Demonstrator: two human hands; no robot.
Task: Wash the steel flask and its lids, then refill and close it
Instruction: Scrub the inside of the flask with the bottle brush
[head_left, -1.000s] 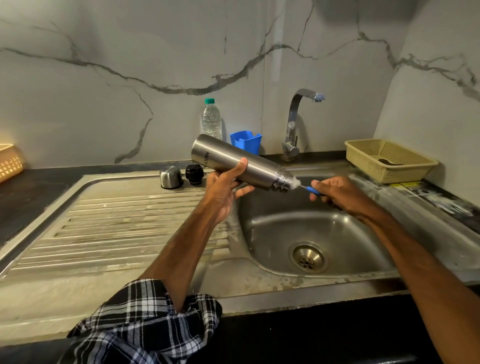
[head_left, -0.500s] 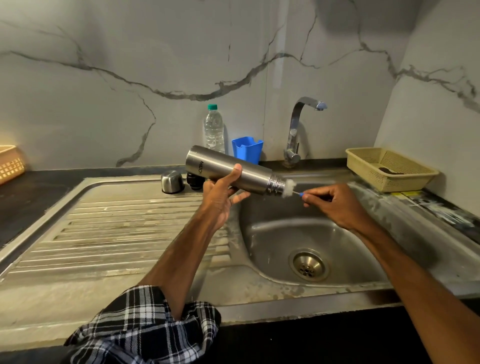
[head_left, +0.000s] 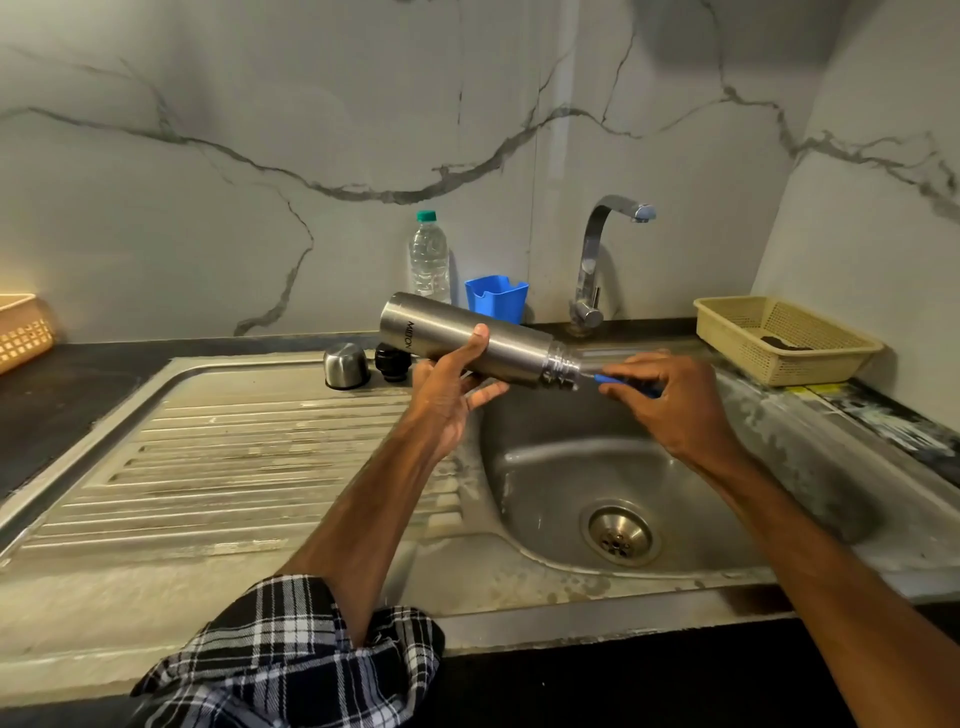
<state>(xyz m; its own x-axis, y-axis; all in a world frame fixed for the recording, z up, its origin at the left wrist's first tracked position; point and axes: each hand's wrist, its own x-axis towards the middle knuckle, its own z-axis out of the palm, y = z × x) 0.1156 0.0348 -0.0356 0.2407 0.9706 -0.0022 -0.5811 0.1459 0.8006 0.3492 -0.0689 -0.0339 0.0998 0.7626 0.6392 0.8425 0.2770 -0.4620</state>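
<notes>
The left hand (head_left: 447, 400) is gripping the stiff, likely slippery steel flask (head_left: 514, 349) mid-body; the right hand (head_left: 670, 405) beside it is pinching a brush handle (head_left: 603, 378).

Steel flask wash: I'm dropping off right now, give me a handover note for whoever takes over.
Left hand grips the cylindrical steel flask, held roughly level over the steel sink basin, mouth towards the right.
Right hand pinches the blue-handled bottle brush, its head pushed inside the flask mouth.
Domed steel cap and black plastic stopper stand on the ribbed drainboard behind the left hand.
Done: both lids off, inside scrub under way.
Left: rinse flask, wash both lids (cannot tell if washed), refill, close.
</notes>
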